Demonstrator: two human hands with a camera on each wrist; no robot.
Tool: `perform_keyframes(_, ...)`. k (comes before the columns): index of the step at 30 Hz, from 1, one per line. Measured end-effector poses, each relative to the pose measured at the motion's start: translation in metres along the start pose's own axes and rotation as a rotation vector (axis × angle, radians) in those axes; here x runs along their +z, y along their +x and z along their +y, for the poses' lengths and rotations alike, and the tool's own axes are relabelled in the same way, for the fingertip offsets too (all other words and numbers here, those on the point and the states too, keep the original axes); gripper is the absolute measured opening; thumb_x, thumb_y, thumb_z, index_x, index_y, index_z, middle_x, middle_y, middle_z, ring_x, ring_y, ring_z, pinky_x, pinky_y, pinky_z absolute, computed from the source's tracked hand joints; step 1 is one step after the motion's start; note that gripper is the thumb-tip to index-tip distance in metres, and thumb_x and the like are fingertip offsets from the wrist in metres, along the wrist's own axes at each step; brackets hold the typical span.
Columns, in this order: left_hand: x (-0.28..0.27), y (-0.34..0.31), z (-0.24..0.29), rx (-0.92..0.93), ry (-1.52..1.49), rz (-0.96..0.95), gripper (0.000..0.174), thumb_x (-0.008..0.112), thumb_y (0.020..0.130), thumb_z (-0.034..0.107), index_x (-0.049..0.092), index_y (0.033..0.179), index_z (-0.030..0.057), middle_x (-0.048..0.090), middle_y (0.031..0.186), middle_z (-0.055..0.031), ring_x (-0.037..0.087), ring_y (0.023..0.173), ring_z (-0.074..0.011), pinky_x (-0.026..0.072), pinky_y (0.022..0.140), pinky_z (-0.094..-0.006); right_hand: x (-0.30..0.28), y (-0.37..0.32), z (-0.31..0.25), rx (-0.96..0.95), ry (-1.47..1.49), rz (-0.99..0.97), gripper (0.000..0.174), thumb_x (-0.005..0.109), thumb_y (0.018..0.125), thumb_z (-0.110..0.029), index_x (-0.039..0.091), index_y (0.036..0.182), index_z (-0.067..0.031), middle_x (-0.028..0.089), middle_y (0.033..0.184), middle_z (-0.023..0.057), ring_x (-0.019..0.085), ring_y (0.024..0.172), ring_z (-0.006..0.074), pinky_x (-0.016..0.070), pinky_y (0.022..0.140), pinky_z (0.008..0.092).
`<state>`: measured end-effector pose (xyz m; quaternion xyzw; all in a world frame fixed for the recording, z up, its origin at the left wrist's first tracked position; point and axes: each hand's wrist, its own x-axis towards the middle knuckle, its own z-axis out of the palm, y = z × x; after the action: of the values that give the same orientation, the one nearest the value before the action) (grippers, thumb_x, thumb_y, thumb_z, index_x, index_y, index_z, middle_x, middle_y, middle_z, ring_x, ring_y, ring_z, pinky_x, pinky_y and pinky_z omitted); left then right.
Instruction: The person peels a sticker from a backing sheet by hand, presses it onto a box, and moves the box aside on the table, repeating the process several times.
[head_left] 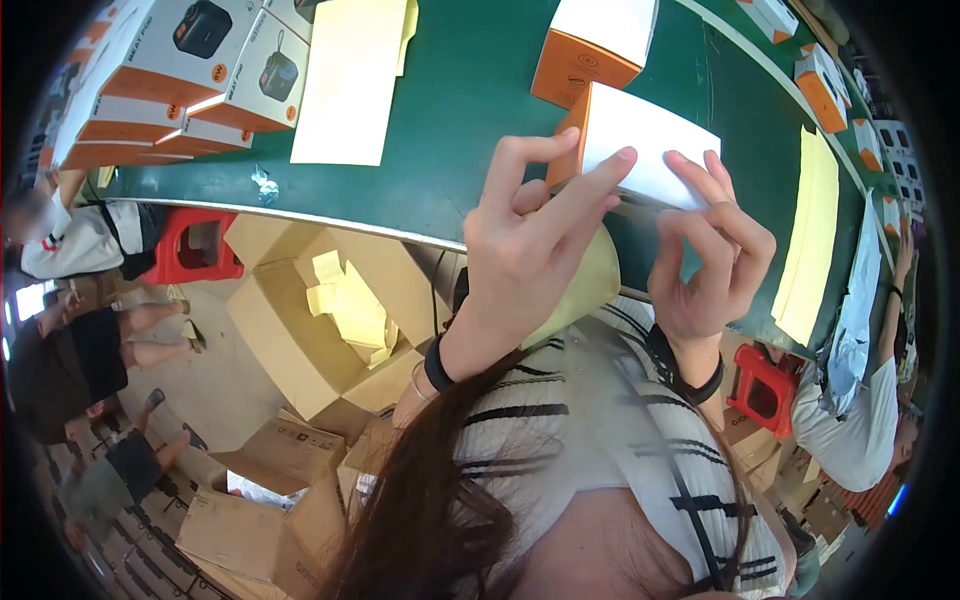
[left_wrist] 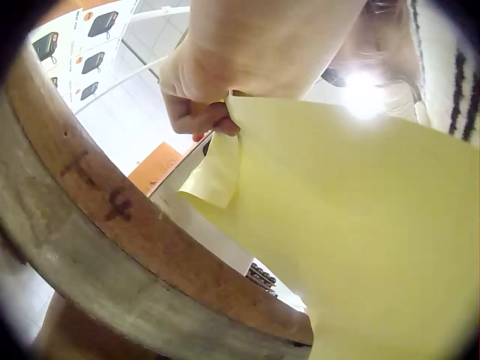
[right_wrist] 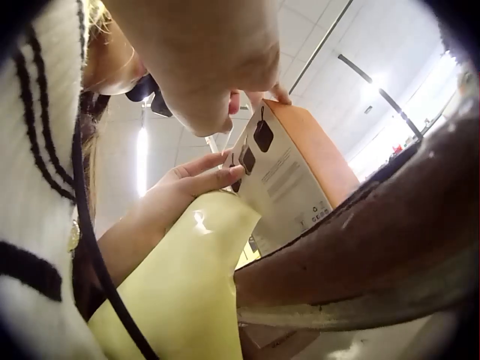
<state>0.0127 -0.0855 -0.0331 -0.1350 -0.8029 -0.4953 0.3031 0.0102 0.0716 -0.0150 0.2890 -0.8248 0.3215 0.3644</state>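
In the head view, a white and orange box (head_left: pixel 655 140) lies at the table's near edge. My left hand (head_left: pixel 535 230) grips its left end, one fingertip on the orange side and another on the white face. My right hand (head_left: pixel 710 250) holds the box's near right edge with bent fingers. A yellow sheet (head_left: pixel 590 285) hangs between my hands, below the box. In the left wrist view, this sheet (left_wrist: pixel 352 202) covers part of the view beside my left hand (left_wrist: pixel 199 105). The right wrist view shows the box's printed side (right_wrist: pixel 277 180) and orange end.
Another orange and white box (head_left: pixel 590 55) stands behind. Stacked boxes (head_left: pixel 180 70) and a yellow sheet (head_left: pixel 350 90) are on the left of the green table (head_left: pixel 450 60); more yellow sheets (head_left: pixel 808 240) lie right. Below are an open carton (head_left: pixel 270 320), red stools and other people.
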Motion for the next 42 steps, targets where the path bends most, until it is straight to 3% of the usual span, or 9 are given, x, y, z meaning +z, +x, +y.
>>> perform_keyframes(13, -0.002, 0.001, 0.006, -0.055, 0.033, -0.014, 0.048, 0.077, 0.065, -0.008, 0.075, 0.108, 0.0143, 0.057, 0.109, -0.0067, 0.068, 0.067, -0.0144, 0.0540, 0.055, -0.0259, 0.009, -0.007, 0.006, -0.013, -0.028, 0.091, 0.020, 0.067, 0.078, 0.011, 0.062, 0.094, -0.0009, 0.048, 0.101, 0.0109, 0.067, 0.101, 0.0328, 0.0500, 0.097, 0.0499)
perform_keyframes(19, -0.001, -0.002, 0.003, -0.012, 0.046, -0.033, 0.047, 0.075, 0.072, -0.008, 0.074, 0.112, 0.0164, 0.054, 0.106, -0.0080, 0.049, 0.048, -0.0068, 0.0419, 0.046, -0.0252, 0.014, 0.000, 0.018, 0.177, 0.085, 0.066, 0.049, 0.072, 0.082, -0.012, 0.054, 0.126, -0.0018, 0.055, 0.128, 0.0176, 0.046, 0.127, 0.0391, 0.0392, 0.104, 0.0472)
perform_keyframes(22, 0.004, 0.005, 0.008, 0.037, 0.038, -0.019, 0.044, 0.074, 0.073, -0.009, 0.075, 0.110, 0.0151, 0.057, 0.107, -0.0095, 0.051, 0.048, -0.0076, 0.0443, 0.047, -0.0257, 0.011, 0.014, 0.020, 0.417, 0.360, 0.013, 0.059, 0.068, 0.079, -0.005, 0.046, 0.134, -0.0004, 0.055, 0.129, 0.0165, 0.041, 0.132, 0.0300, 0.0377, 0.106, 0.0435)
perform_keyframes(24, 0.006, 0.007, 0.012, 0.044, 0.055, -0.037, 0.043, 0.074, 0.074, -0.009, 0.075, 0.109, 0.0167, 0.057, 0.107, -0.0093, 0.050, 0.047, -0.0058, 0.0418, 0.045, -0.0237, 0.004, 0.032, 0.025, 0.693, 0.609, 0.087, 0.064, 0.065, 0.081, -0.005, 0.040, 0.139, -0.0008, 0.055, 0.127, 0.0155, 0.046, 0.128, 0.0274, 0.0391, 0.105, 0.0399)
perform_keyframes(25, 0.004, 0.007, 0.021, -0.045, 0.061, -0.101, 0.043, 0.078, 0.069, -0.007, 0.076, 0.107, 0.0141, 0.059, 0.098, -0.0108, 0.066, 0.067, -0.0155, 0.0507, 0.058, -0.0253, -0.003, 0.040, 0.038, 0.667, 0.507, -0.033, 0.064, 0.063, 0.083, -0.006, 0.036, 0.141, -0.0002, 0.053, 0.126, 0.0163, 0.051, 0.121, 0.0255, 0.0414, 0.100, 0.0347)
perform_keyframes(28, 0.001, 0.027, 0.030, -0.087, -0.053, -0.160, 0.032, 0.070, 0.080, -0.005, 0.074, 0.108, 0.0099, 0.058, 0.088, -0.0067, 0.064, 0.079, -0.0160, 0.0501, 0.068, -0.0278, -0.025, 0.048, 0.060, 0.441, 0.238, -0.342, 0.024, 0.058, 0.086, -0.008, 0.063, 0.107, 0.0015, 0.064, 0.100, 0.0157, 0.062, 0.091, 0.0200, 0.0468, 0.082, 0.0306)
perform_keyframes(30, -0.013, 0.031, 0.028, -0.203, -0.108, -0.178, 0.028, 0.066, 0.083, -0.004, 0.073, 0.109, 0.0067, 0.057, 0.085, -0.0057, 0.060, 0.080, -0.0142, 0.0481, 0.070, -0.0267, -0.027, 0.063, 0.090, 0.461, 0.360, -0.016, 0.014, 0.057, 0.087, -0.008, 0.066, 0.091, 0.0022, 0.065, 0.086, 0.0137, 0.063, 0.080, 0.0242, 0.0482, 0.077, 0.0327)
perform_keyframes(33, -0.029, 0.042, 0.016, -0.366, -0.184, -0.187, 0.023, 0.061, 0.087, -0.004, 0.069, 0.108, 0.0017, 0.056, 0.079, -0.0057, 0.057, 0.077, -0.0130, 0.0469, 0.074, -0.0264, -0.038, 0.114, 0.165, 0.170, -0.157, 0.214, 0.014, 0.060, 0.086, -0.010, 0.062, 0.092, 0.0018, 0.059, 0.087, 0.0181, 0.057, 0.085, 0.0361, 0.0458, 0.079, 0.0400)
perform_keyframes(42, -0.070, 0.054, 0.015, -0.495, -0.470, -0.146, 0.054, 0.065, 0.080, -0.010, 0.041, 0.127, 0.0029, 0.056, 0.106, -0.0078, 0.055, 0.101, -0.0136, 0.0478, 0.084, -0.0245, 0.013, 0.105, 0.410, 0.227, -0.886, -0.028, 0.044, 0.064, 0.088, -0.028, 0.052, 0.122, -0.0029, 0.052, 0.108, 0.0154, 0.051, 0.103, 0.0347, 0.0424, 0.086, 0.0492)
